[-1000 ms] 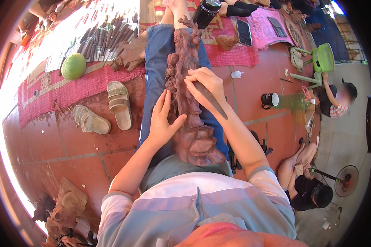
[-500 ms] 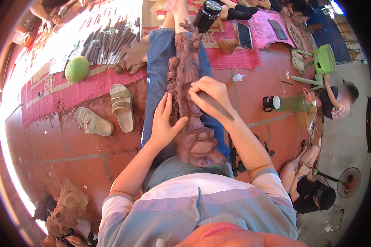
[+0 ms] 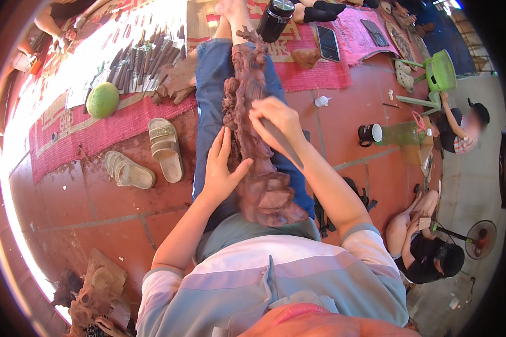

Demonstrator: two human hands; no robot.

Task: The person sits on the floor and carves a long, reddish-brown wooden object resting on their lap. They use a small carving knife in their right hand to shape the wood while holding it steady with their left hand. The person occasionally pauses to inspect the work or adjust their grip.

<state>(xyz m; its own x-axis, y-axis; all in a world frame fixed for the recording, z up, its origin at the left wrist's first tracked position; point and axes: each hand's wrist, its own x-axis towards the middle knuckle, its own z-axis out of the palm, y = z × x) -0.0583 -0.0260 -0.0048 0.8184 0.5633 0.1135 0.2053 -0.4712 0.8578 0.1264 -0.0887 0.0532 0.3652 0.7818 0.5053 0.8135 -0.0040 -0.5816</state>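
Observation:
A long reddish-brown wood carving point(image 3: 267, 194) lies along my lap and legs, its broad, rock-like base against my belly. Its far end has thin, branching forms. My left hand point(image 3: 221, 168) rests on the carving's left side, fingers stretched out and thumb spread to the right. Over the carving's middle, my right hand point(image 3: 279, 119) is closed around a dark, slim carving tool point(image 3: 285, 145). The tool's rear end slants back along my wrist; its working tip is hidden by my fingers and by blur.
Many dark-handled tools point(image 3: 146, 62) lie on the mat at far left, near a green round fruit point(image 3: 102, 100). Sandals point(image 3: 166, 150) sit on the tiles. A black flask point(image 3: 275, 21) stands by my feet; a mug point(image 3: 370, 135) and green stool point(image 3: 439, 70) are right. Other people sit nearby.
My right hand has shifted slightly left and away from me along the carving, the tool still in it. My left hand keeps its place on the wood. The view has moved slightly.

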